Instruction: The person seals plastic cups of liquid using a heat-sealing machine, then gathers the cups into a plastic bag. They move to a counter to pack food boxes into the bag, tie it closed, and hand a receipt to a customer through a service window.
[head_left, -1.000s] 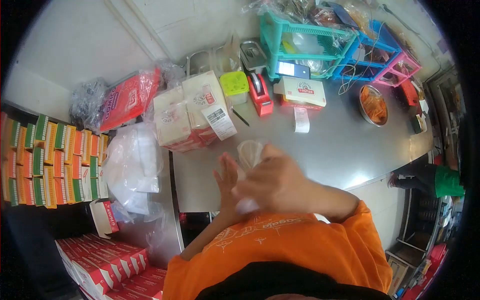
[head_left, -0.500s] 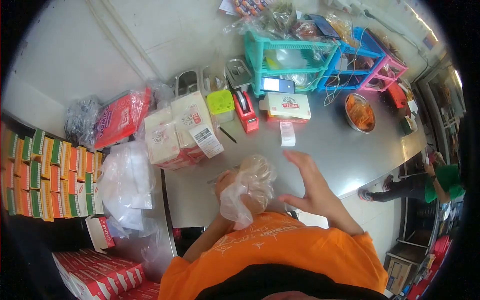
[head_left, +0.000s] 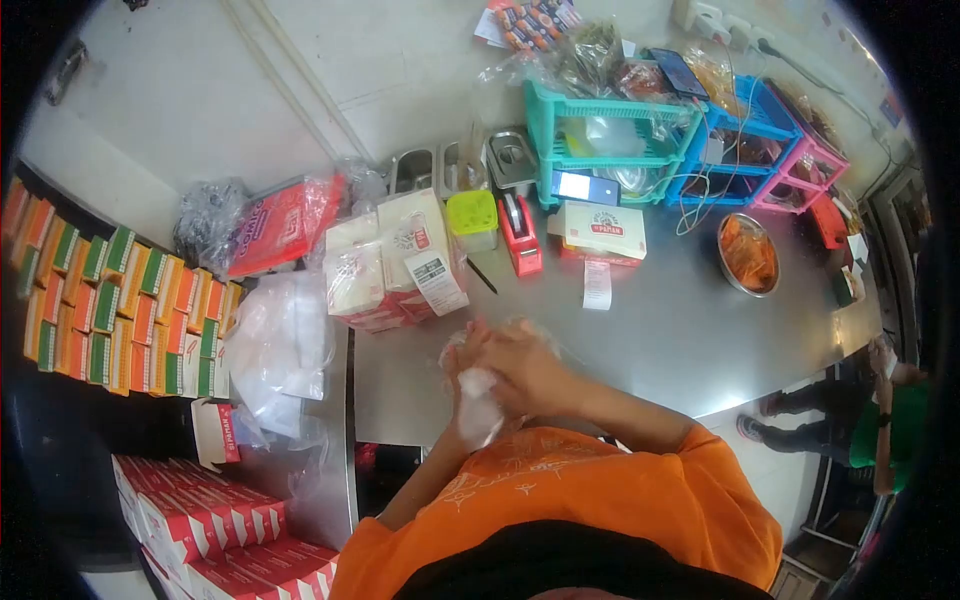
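Note:
Both hands meet over the near edge of the steel counter [head_left: 640,340]. A clear plastic bag [head_left: 482,405] is between them, its loose end hanging down toward the orange shirt. My left hand [head_left: 462,362] is closed around the bag, partly hidden behind the other hand. My right hand [head_left: 520,368] presses over the bag with its fingers wrapped on it. What lies inside the bag is covered by the hands. Beyond them are a black pen [head_left: 482,277], a stack of printed boxes [head_left: 390,262] and a red tape dispenser [head_left: 519,235].
A white-and-red box [head_left: 603,232] with a receipt stands farther back. To its right is a metal bowl of orange food [head_left: 748,255]. Coloured plastic shelves [head_left: 615,160] line the wall. White bags [head_left: 275,350] lie at the left. A person in green [head_left: 888,430] stands at the far right.
My right hand has moved left from beside the bag and closed over it, against my left hand. The whole view has shifted, so the counter items appear farther right.

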